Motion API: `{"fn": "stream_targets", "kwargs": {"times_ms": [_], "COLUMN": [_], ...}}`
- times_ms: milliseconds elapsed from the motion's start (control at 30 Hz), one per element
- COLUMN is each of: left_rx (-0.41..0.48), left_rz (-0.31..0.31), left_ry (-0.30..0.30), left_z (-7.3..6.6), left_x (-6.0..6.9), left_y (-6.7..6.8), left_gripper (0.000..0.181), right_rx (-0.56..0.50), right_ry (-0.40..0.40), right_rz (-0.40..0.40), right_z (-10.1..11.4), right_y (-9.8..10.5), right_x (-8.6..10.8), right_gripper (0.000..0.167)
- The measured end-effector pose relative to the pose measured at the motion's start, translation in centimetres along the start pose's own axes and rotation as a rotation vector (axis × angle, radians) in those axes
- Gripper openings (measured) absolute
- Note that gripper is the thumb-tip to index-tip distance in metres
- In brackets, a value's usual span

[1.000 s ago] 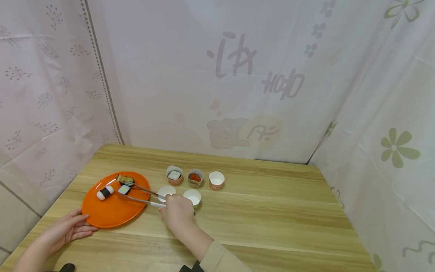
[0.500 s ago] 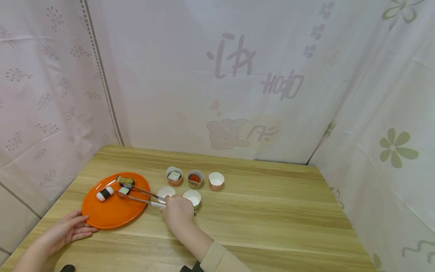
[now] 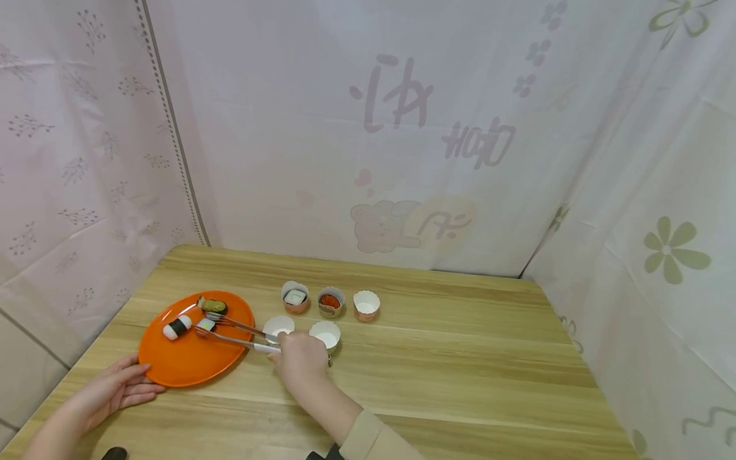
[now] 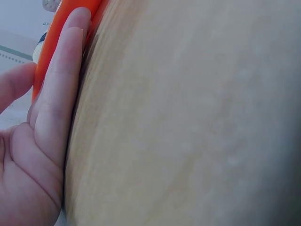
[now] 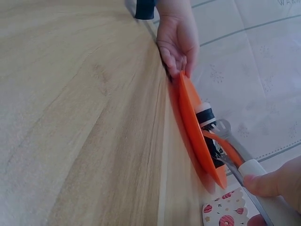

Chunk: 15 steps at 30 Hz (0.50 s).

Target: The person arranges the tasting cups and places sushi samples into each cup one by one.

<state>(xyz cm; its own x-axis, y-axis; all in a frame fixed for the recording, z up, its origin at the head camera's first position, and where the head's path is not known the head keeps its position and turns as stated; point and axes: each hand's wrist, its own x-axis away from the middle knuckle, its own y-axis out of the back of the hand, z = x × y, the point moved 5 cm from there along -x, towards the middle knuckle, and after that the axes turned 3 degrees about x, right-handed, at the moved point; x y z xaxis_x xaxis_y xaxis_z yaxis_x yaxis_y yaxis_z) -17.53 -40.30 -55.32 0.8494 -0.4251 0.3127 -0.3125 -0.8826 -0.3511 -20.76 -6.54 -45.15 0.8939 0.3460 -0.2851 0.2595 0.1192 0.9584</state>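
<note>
My left hand holds the near-left rim of the orange plate, thumb at the rim and fingers low along its edge. On the plate lie a white sushi piece with a black band, a green-topped sushi piece and a square, pale-topped sushi roll. My right hand grips metal tongs with white handles. Their two tips stand on either side of the square roll; whether both touch it I cannot tell. In the right wrist view, the tongs reach over the plate.
Right of the plate stand several paper cups: one with a white piece, one with a red piece, others white inside, such as the back right cup. The right forearm crosses the wooden table. Curtains hang around it.
The tong tips and the square roll have shifted slightly left and nearer me on the plate. The near left paper cup has moved a little left. My left hand stays at the rim.
</note>
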Motion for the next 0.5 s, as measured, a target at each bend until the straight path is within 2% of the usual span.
{"fn": "stream_targets", "kwargs": {"times_ms": [333, 500], "left_rx": [0.004, 0.016], "left_rz": [-0.005, -0.005], "left_ry": [0.005, 0.004], "left_z": [-0.1, 0.0], "left_x": [0.0, 0.0], "left_y": [-0.1, 0.0], "left_gripper": [0.070, 0.067], "right_rx": [-0.015, -0.020], "right_ry": [0.020, 0.019], "right_rz": [-0.055, -0.055], "right_z": [-0.4, -0.6], "right_y": [1.1, 1.5], "right_x": [0.3, 0.5], "right_gripper": [0.030, 0.031]}}
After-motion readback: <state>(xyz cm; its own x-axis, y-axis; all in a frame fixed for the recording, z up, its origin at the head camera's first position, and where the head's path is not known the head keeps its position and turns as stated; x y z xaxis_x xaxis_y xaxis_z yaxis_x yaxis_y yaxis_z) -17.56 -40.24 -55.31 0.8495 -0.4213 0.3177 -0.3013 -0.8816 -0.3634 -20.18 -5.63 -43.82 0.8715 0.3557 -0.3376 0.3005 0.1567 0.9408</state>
